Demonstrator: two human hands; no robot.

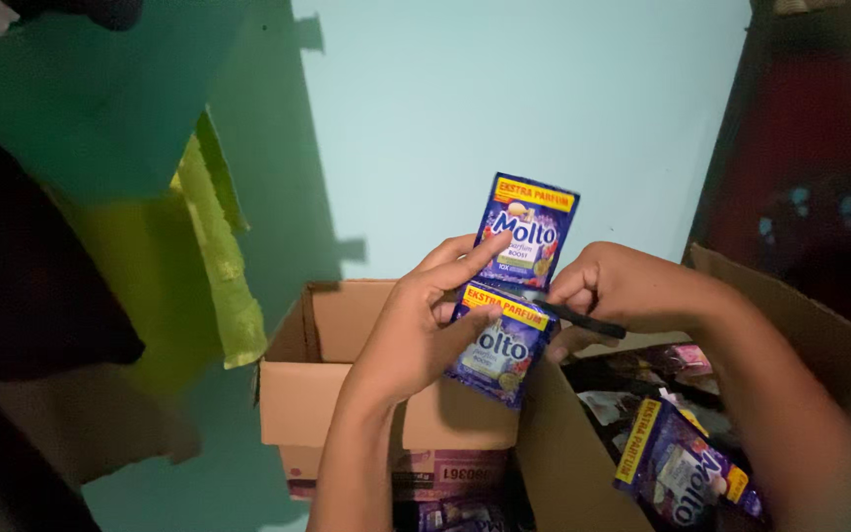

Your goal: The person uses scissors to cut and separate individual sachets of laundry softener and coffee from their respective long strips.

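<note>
Centre of frame: a strip of two joined purple sachets (516,286), each with a yellow band along its top edge. Long axis of the strip runs near vertical, tipped slightly so the upper sachet (529,229) leans to the upper right and the lower sachet (500,347) trails to the lower left. Printed faces are turned toward the camera, top edges up.

Left hand (416,330): comes up from bottom centre, fingers partly curled, grasping the strip. Forefinger is stretched along the lower edge of the upper sachet; thumb presses on the face of the lower one. The lower sachet lies against the palm side, just right of the hand.

Right hand (618,291): enters from the lower right, fingers bunched in a pinch at the strip's right edge, about where the two sachets meet. It also grips a thin dark tool (583,321) that juts to the right below the knuckles; kind of tool not clear.

Below the hands: an open cardboard box (327,394), flaps up. At lower right, another purple sachet (687,473) lies among more packets. Pale green wall (504,89) behind.
</note>
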